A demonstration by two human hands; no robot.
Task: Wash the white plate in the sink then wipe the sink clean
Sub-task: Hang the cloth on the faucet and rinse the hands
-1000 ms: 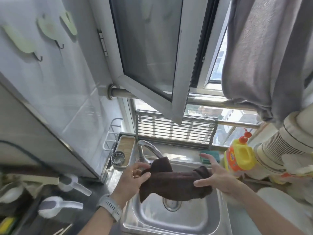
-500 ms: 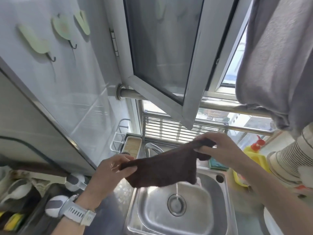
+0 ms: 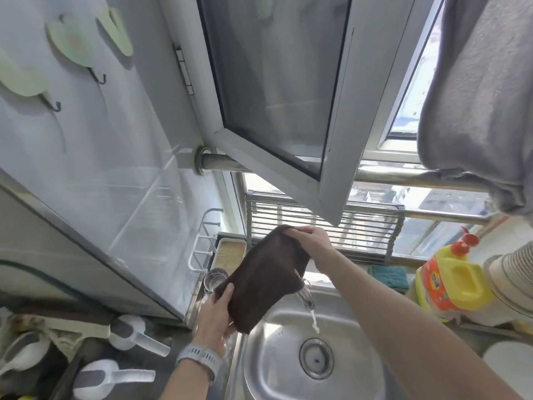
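Observation:
A dark brown cloth (image 3: 264, 280) is stretched slantwise above the left rim of the steel sink (image 3: 277, 368). My left hand (image 3: 215, 314) grips its lower corner; my right hand (image 3: 310, 241) pinches its upper corner. The tap (image 3: 305, 297) pokes out from behind the cloth and a thin stream of water falls toward the drain (image 3: 316, 357). A white plate's rim (image 3: 510, 363) shows at the right edge, partly hidden by my right arm.
An open window sash (image 3: 288, 111) hangs overhead. A yellow detergent bottle (image 3: 450, 280), a green sponge (image 3: 388, 275) and stacked dishes (image 3: 510, 272) sit right of the sink. A glass (image 3: 215, 278) and a soap tray (image 3: 230, 252) stand at its left. White scoops (image 3: 135, 333) lie on the dark counter.
The cloth has been lifted from low over the basin and tilted. My right hand rose with the upper corner; my left hand dropped to the lower one. The view tilted upward.

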